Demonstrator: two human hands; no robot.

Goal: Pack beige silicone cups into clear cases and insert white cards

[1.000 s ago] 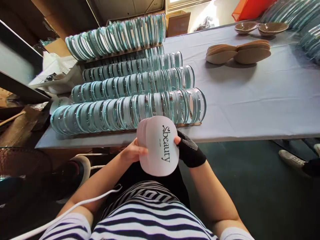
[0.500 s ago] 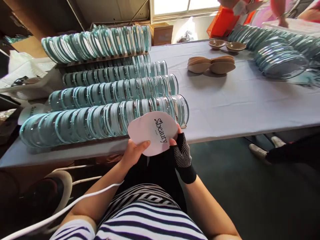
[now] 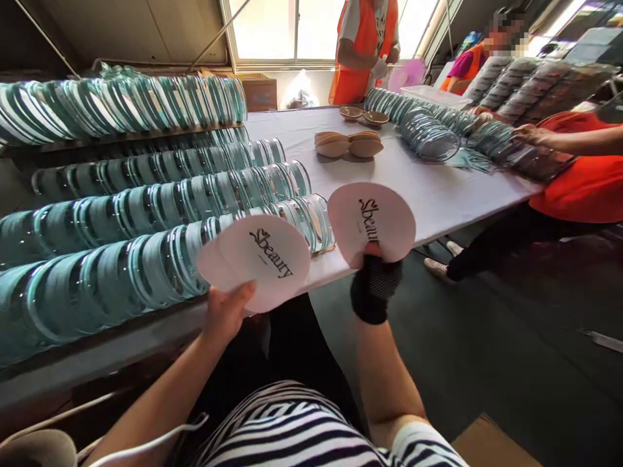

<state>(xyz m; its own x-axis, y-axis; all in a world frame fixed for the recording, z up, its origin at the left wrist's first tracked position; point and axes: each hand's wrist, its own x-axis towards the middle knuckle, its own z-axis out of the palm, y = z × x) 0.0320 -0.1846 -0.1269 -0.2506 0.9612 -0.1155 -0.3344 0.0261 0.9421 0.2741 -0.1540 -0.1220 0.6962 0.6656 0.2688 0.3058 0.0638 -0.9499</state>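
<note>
My left hand [image 3: 226, 316] holds a small stack of round pale pink cards [image 3: 263, 259] printed "Sbeauty", fanned slightly, just in front of the table edge. My right hand [image 3: 374, 282], in a black dotted fingerless glove, holds a single matching card [image 3: 372, 220] up by its lower edge, apart from the stack and to its right. Behind both cards, rows of clear teal-tinted round cases [image 3: 146, 214] stand on edge on the grey table [image 3: 438, 188].
Tan rounded pads [image 3: 348, 144] and two brown bowls [image 3: 364, 115] lie mid-table. More clear cases [image 3: 428, 133] are piled at the far right. Other people in orange vests [image 3: 363, 52] work at the far end and right side [image 3: 579, 168]. A cardboard corner [image 3: 491, 441] is at my lower right.
My right hand has pulled one card off the stack and moved it right. The left hand keeps the remaining cards. My view has lifted, showing the co-workers.
</note>
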